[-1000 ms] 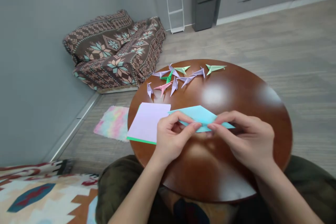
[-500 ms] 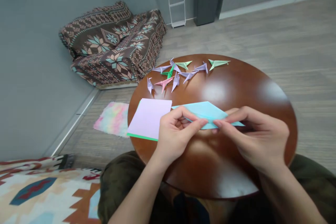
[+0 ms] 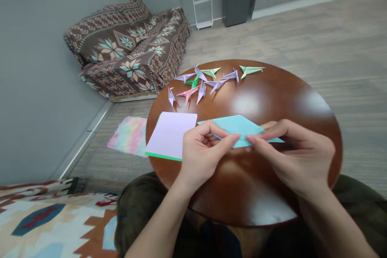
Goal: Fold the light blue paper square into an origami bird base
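A light blue sheet of origami paper [image 3: 237,124], folded into a long pointed shape, is held just above the round brown table [image 3: 281,96]. My left hand [image 3: 204,155] pinches its near edge left of the middle, thumb on top. On the other side my right hand [image 3: 299,153] grips the same edge, its thumb close to the left one. The fingers beneath the paper are mostly hidden. Left of my left hand lies a stack of square paper [image 3: 172,133], lilac on top with green showing at the edge.
Several folded paper cranes lie toward the table's far side, among them a pink crane [image 3: 188,94], a green crane [image 3: 194,81] and a pale green crane [image 3: 250,71]. Beyond stands a sofa [image 3: 127,52] under a patterned cover. A fluffy pastel rug [image 3: 128,136] is on the floor.
Both thumbs have spread slightly apart along the blue paper's near edge. The view has shifted a little; the cranes and the stack have stayed in place.
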### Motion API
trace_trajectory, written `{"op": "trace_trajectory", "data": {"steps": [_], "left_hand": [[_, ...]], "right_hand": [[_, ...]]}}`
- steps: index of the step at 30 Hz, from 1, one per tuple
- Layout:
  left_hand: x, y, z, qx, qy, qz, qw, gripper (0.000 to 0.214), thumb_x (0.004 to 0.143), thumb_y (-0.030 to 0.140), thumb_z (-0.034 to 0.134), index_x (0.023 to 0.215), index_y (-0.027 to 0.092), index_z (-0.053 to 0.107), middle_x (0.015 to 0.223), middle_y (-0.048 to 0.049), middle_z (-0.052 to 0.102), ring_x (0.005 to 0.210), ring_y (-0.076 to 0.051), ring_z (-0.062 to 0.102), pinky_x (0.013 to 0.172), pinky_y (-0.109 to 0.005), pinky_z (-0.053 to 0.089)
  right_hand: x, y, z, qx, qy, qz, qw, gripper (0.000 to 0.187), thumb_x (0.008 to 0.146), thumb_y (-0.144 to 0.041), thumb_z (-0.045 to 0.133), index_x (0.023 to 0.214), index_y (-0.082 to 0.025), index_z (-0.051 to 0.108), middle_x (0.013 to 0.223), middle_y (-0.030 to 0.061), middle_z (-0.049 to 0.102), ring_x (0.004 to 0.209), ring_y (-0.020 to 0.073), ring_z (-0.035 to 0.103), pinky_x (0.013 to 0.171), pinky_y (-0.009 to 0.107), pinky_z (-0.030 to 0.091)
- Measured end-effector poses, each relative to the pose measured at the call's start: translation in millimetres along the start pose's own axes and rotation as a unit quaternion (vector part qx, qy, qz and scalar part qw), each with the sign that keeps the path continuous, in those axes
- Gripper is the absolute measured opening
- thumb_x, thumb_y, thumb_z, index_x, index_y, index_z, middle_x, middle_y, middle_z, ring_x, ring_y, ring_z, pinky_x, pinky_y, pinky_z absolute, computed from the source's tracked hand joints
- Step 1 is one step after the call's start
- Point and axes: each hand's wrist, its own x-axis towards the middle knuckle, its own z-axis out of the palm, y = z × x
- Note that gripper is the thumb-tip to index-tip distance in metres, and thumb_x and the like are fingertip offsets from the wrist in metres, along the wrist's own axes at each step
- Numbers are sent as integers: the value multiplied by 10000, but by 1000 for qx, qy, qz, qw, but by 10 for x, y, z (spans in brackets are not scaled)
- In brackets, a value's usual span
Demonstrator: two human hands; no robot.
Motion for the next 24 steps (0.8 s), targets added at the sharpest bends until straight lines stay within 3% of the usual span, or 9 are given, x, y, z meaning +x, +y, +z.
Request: {"op": "trace_trajectory", "data": {"steps": [11,16,24], "left_hand": [[20,33,-24,-4,-4,-15,1000,288,726,313,931,671,166,690,592,1,660,531,-99,570,486,-212,437],[13,47,-24,-13,-5,-31,999,282,740,325,924,700,170,692,609,-4,682,558,-121,628,534,-228,517],[1,55,36,15,30,-11,999,255,746,282,909,682,165,691,609,1,670,522,-97,594,490,-204,484]], "right_hand": [[0,13,-13,12,-10,4,1000,191,840,-156,852,766,-271,719,744,13,784,644,210,736,525,310,599],[1,23,-9,10,-8,2,1000,183,846,-197,862,764,-261,712,757,25,785,666,228,757,556,333,620],[16,37,2,24,-13,1,1000,192,851,-126,834,775,-267,729,780,18,795,658,215,764,539,318,633]]}}
